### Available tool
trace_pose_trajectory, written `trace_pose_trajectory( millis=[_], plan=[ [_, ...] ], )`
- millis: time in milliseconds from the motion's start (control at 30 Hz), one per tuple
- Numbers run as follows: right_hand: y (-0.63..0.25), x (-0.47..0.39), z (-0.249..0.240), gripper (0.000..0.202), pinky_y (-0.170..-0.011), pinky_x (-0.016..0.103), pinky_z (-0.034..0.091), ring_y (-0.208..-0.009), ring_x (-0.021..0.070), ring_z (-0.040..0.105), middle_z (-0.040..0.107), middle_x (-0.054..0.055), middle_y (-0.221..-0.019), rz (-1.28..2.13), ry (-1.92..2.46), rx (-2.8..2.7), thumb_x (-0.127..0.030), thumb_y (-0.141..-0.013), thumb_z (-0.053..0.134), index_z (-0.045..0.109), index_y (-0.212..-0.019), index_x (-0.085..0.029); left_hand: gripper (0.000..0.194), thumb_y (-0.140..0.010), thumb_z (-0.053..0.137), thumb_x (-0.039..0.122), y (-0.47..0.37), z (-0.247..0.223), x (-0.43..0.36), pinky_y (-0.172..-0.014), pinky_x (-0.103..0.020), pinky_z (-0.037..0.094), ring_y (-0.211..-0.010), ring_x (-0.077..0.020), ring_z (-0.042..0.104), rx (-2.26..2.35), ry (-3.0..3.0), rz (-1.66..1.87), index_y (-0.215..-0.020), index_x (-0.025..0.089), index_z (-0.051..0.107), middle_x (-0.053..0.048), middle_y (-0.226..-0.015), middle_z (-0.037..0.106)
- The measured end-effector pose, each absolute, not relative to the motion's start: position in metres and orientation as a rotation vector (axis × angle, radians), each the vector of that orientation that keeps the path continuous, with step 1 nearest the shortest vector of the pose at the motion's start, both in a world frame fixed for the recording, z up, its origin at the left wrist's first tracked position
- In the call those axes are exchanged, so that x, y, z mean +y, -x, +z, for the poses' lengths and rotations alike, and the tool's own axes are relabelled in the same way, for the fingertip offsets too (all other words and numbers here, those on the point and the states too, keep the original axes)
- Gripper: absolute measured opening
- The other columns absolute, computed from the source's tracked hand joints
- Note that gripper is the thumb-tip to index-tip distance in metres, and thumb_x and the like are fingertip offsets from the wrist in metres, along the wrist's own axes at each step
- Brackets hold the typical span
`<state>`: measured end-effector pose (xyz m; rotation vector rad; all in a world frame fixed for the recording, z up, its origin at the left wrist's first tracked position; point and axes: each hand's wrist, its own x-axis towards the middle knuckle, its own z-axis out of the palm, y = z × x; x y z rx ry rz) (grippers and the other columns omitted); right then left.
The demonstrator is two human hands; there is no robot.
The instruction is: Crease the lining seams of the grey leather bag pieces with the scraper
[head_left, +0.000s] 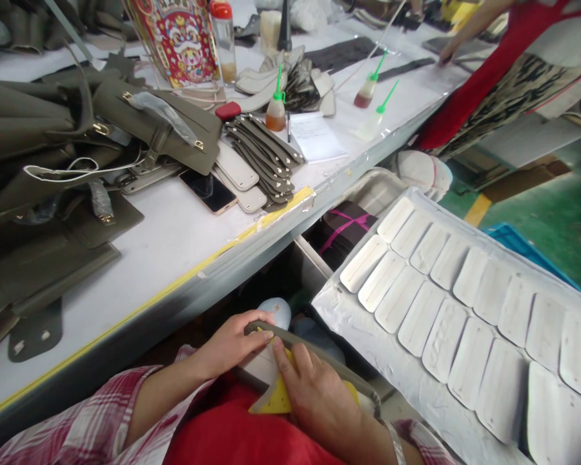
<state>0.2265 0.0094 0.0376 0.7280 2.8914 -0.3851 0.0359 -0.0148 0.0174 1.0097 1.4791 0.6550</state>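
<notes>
Low in the middle of the head view, a dark olive bag piece (314, 352) lies over the lap. My left hand (239, 342) grips its upper left end, fingers over the edge and thumb pointing right. My right hand (314, 394) presses on the piece close beside it, fingers bent, over a yellow sheet (277, 395) with a curved edge. Under the hands a pale panel (261, 365) shows. Whether my right hand also holds a small tool cannot be made out.
Olive bags (29, 123) crowd the white table (145, 239) at left, near a phone (208, 191), straps (266, 155) and glue bottles (275, 113). At right, a board (348, 323) bears rows of pale panels (407, 300). A person in a red apron (469, 97) stands at upper right.
</notes>
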Motion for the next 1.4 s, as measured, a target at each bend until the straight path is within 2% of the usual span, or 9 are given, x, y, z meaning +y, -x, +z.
trace_pose_trajectory(
  millis=[167, 500, 667, 867, 1400],
  plan=[
    [-0.224, 0.007, 0.037, 0.063, -0.051, 0.031, 0.047, -0.065, 0.0215, 0.056, 0.056, 0.014, -0.084, -0.349, -0.736, 2.88, -0.024, -0.075, 0.059, 0.037, -0.131, -0.005, 0.029, -0.077, 0.055, 0.034, -0.033, 0.017, -0.013, -0.096, -0.029, 0.035, -0.105, -0.0215, 0.053, 1.456, -1.006, 0.655, -0.101, 0.019, 0.062, -0.004, -0.108, 0.063],
    [-0.224, 0.005, 0.033, 0.055, -0.049, 0.031, 0.046, -0.065, 0.0219, 0.055, 0.056, 0.014, -0.082, -0.246, -0.726, 2.911, -0.017, -0.076, 0.053, 0.04, -0.129, -0.006, 0.036, -0.078, 0.055, 0.041, -0.028, 0.01, -0.015, -0.09, -0.028, 0.039, -0.098, -0.0219, 0.056, 1.406, -1.081, 0.637, -0.105, 0.018, 0.06, -0.003, -0.103, 0.064],
    [-0.224, 0.007, 0.033, 0.051, -0.046, 0.029, 0.044, -0.06, 0.02, 0.054, 0.057, 0.013, -0.079, -0.194, -0.698, 2.921, -0.016, -0.077, 0.053, 0.043, -0.126, -0.006, 0.039, -0.077, 0.055, 0.044, -0.025, 0.006, -0.015, -0.091, -0.03, 0.039, -0.098, -0.0225, 0.056, 1.369, -1.109, 0.626, -0.105, 0.018, 0.06, -0.004, -0.101, 0.064],
    [-0.228, 0.006, 0.032, 0.059, -0.054, 0.029, 0.05, -0.068, 0.0203, 0.057, 0.057, 0.014, -0.086, -0.311, -0.755, 2.898, -0.024, -0.075, 0.055, 0.039, -0.129, -0.007, 0.038, -0.078, 0.054, 0.044, -0.026, 0.009, -0.013, -0.089, -0.029, 0.039, -0.098, -0.0222, 0.055, 1.369, -1.1, 0.616, -0.106, 0.019, 0.059, -0.003, -0.102, 0.064],
    [-0.22, 0.016, 0.044, 0.056, -0.047, 0.029, 0.046, -0.062, 0.0205, 0.057, 0.057, 0.015, -0.085, -0.293, -0.64, 2.831, -0.019, -0.077, 0.052, 0.039, -0.13, -0.006, 0.034, -0.079, 0.054, 0.042, -0.026, 0.012, -0.015, -0.089, -0.026, 0.038, -0.099, -0.0208, 0.055, 1.387, -1.08, 0.618, -0.105, 0.02, 0.06, -0.002, -0.106, 0.063]
  ],
)
